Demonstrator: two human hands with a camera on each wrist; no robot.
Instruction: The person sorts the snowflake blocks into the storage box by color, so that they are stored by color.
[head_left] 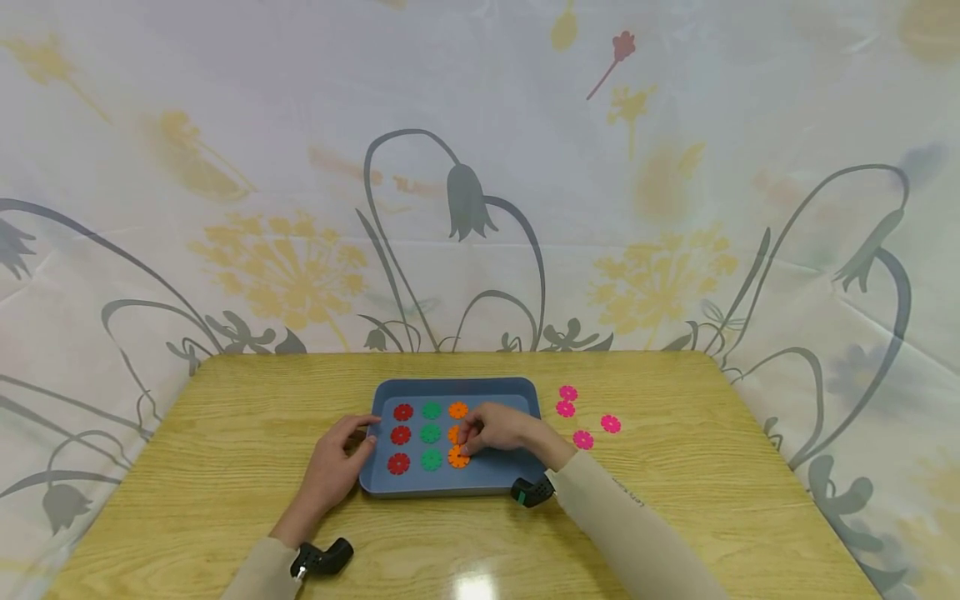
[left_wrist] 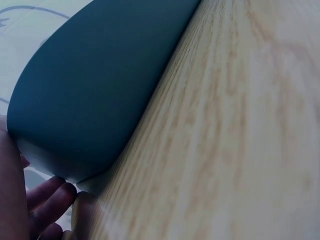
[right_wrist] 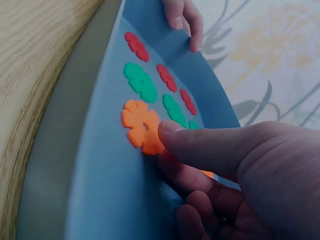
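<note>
A blue-grey tray (head_left: 491, 475) holds flower-shaped plastic discs in three columns: red discs (head_left: 401, 434) at left, green discs (head_left: 431, 433) in the middle, orange discs at right. My right hand (head_left: 498, 427) is over the right-hand column and pinches the edge of the nearest orange disc (right_wrist: 142, 127) between thumb and forefinger, just above the tray's floor or touching it. The middle orange disc is partly hidden behind that hand. At the tray's left wall, my left hand (head_left: 337, 462) grips the rim, with fingertips over the edge; the left wrist view shows the tray's outer wall (left_wrist: 95, 80) beside its fingers.
Several pink flower discs (head_left: 582, 439) lie loose on the wooden table (head_left: 660, 500), right of the tray. Behind the table hangs a flower-patterned cloth (head_left: 480, 283). Both wrists carry small black cameras (head_left: 322, 558).
</note>
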